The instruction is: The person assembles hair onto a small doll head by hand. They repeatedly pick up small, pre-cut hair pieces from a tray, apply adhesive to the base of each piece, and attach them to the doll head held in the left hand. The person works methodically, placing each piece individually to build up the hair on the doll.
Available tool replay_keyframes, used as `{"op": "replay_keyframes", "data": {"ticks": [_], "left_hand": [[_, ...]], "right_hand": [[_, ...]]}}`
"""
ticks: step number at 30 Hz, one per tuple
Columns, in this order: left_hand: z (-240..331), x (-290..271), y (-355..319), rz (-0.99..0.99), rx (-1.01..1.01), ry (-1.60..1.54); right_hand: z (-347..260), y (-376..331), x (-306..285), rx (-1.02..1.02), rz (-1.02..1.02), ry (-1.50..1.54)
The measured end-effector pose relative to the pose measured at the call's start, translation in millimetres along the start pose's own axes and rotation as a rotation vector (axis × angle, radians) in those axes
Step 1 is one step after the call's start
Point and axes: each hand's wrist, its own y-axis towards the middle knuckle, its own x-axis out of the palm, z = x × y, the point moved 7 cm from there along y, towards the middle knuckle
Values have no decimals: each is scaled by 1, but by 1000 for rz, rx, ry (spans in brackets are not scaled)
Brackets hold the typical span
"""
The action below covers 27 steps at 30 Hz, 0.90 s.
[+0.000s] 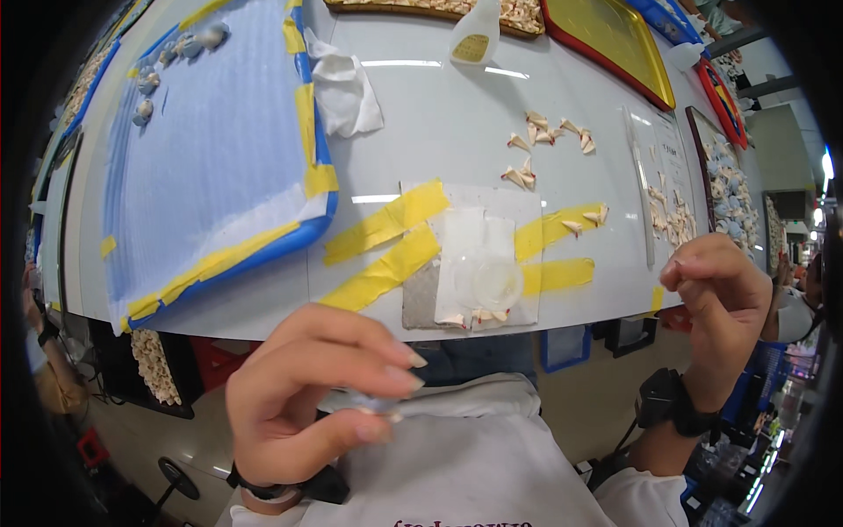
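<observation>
My left hand (307, 386) is raised over my lap in front of the table edge. Its thumb and fingers pinch a small blue-and-cream piece (378, 404), blurred and partly covered. To the right, my right hand (729, 285) hangs by the table edge with its fingers curled together; whether anything is between them is hidden. Nearest to it lies a group of small cream cone-shaped pieces (674, 220). Between the hands, a clear round dish (493, 281) rests on a white-covered board (421, 294), fixed with yellow tape (386, 268). A few cones lie at the board's front edge.
At left stands a blue tray (219, 158) with a pale blue lining and several blue-and-cream pieces (189, 46). A white tissue (344, 88), a bottle (476, 35) and loose cones (544, 130) are farther back. A gold tray (610, 44) sits at the far right.
</observation>
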Motion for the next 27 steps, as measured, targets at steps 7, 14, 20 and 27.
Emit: {"op": "replay_keyframes", "data": {"ticks": [7, 14, 20, 27], "left_hand": [[-24, 20, 9, 287, -232, -216], [-31, 9, 5, 143, 32, -135], [-28, 7, 7, 73, -12, -72], [-26, 11, 7, 245, -11, -189]], "right_hand": [[-8, 11, 49, 58, -93, 65], [-19, 22, 73, -44, -182, -169], [-26, 28, 91, -121, -326, -288], [-41, 30, 115, -343, -423, -619]]}}
